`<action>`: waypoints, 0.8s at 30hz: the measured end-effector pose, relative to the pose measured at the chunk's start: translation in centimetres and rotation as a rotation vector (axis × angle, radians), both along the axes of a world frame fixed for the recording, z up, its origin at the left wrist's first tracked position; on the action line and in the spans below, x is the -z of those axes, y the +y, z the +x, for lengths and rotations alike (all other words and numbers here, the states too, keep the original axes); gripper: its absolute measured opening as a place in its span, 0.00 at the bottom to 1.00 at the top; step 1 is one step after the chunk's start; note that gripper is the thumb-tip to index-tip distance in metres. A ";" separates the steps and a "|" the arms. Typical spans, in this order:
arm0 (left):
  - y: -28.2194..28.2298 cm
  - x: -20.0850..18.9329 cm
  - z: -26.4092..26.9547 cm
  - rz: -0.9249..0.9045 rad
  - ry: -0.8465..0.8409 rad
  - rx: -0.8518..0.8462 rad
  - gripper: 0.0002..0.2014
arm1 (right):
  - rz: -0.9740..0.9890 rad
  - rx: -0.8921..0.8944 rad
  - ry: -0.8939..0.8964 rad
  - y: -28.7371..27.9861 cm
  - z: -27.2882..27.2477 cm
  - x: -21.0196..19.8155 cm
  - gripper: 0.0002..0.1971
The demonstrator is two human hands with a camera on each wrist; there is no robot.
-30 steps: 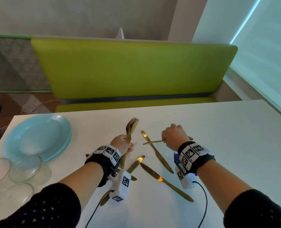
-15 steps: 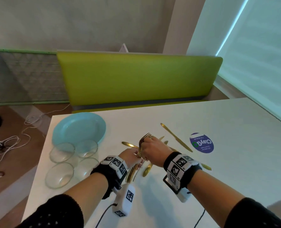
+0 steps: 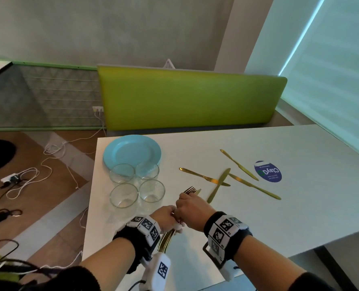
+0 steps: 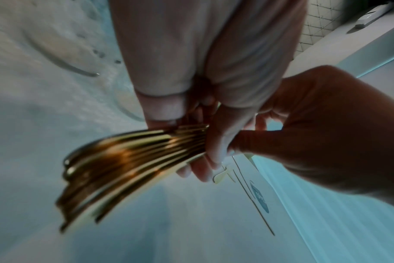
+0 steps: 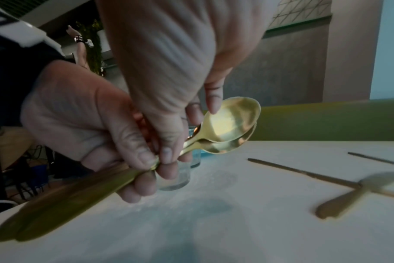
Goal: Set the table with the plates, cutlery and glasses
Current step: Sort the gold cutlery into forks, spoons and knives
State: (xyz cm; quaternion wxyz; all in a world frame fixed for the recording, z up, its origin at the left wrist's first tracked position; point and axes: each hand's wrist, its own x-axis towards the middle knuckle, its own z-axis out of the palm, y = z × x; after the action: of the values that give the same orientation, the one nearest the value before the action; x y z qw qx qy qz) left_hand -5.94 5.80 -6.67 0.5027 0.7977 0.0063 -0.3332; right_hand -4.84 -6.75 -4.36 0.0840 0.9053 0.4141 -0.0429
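My left hand grips a bundle of gold cutlery by the handles, just above the white table near its front edge. Fork tines stick out past my right hand, which pinches the same bundle higher up. In the right wrist view two stacked spoon bowls show beyond the fingers. The left wrist view shows the fanned handles. Several gold knives lie scattered to the right. A blue plate and several glasses stand at the left.
A blue round sticker lies on the table right of the knives. A green bench runs along the far edge. Cables and a power strip lie on the floor past the table's left edge.
My right hand, which held one piece apart from the left, has come over and joined the left on the bundle. Both hands have drawn back from the knives.
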 end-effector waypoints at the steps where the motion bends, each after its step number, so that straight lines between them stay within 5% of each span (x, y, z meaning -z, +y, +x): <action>1: 0.5 0.3 -0.3 0.004 -0.004 0.007 0.12 | 0.011 0.014 0.016 0.4 -0.5 0.5 0.15; 15: 4.3 2.5 -4.2 0.239 -0.042 0.002 0.09 | 0.127 0.102 0.163 3.6 -5.1 2.9 0.16; 19: 6.1 3.0 -4.6 0.458 -0.112 0.052 0.11 | 0.274 0.154 0.163 3.0 -5.3 1.7 0.05; 24: 8.5 3.8 -5.1 0.639 -0.192 0.130 0.19 | 0.039 0.291 0.191 1.8 -4.8 0.8 0.13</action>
State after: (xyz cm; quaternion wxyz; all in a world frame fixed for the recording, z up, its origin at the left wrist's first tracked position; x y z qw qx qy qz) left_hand -11.00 14.28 -10.44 0.2035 0.9413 0.0123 -0.2691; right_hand -9.67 -4.99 -5.12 0.0195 0.9490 0.2854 -0.1325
